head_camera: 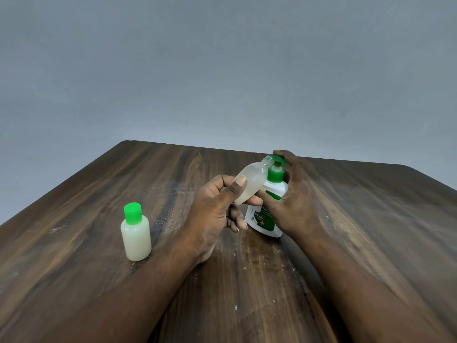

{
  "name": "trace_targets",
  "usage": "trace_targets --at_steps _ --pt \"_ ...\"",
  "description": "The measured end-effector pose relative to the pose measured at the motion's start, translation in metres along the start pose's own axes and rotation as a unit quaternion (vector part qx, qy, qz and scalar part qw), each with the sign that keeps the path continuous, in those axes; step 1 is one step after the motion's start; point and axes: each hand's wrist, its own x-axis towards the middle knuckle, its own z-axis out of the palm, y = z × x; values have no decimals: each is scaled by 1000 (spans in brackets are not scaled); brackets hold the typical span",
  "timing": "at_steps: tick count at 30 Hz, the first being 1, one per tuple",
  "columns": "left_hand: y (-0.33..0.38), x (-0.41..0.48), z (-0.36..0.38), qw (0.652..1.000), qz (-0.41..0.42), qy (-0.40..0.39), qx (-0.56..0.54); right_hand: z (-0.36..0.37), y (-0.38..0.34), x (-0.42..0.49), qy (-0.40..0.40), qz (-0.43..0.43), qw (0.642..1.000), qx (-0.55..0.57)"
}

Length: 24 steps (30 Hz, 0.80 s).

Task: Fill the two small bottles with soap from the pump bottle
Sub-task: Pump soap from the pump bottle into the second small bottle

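My left hand (217, 209) grips a small translucent bottle (249, 183) with no cap, tilted so its mouth meets the spout of the pump bottle. It holds some pale soap in its lower part. The white pump bottle (265, 219) with a green pump head (278, 160) and green label stands on the wooden table (358, 231). My right hand (294, 194) wraps round it from the right, with a finger lying on top of the pump head. A second small bottle (136, 235), full of whitish soap and shut with a green cap, stands upright to the left.
Behind the table's far edge is a plain grey wall (222, 70). A small blue-green speck (236, 307) lies on the table near me.
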Motion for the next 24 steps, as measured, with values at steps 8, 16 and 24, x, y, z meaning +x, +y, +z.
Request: trace_targets --at_steps 8,16,24 --pt "2 -1 2 1000 7 -6 -2 -1 -3 0 -2 -3 1000 10" --pt "2 0 0 1000 7 -4 -11 0 2 1 2 -8 1000 4" --pt "2 0 0 1000 12 -6 -10 0 -1 -1 -1 -7 1000 0"
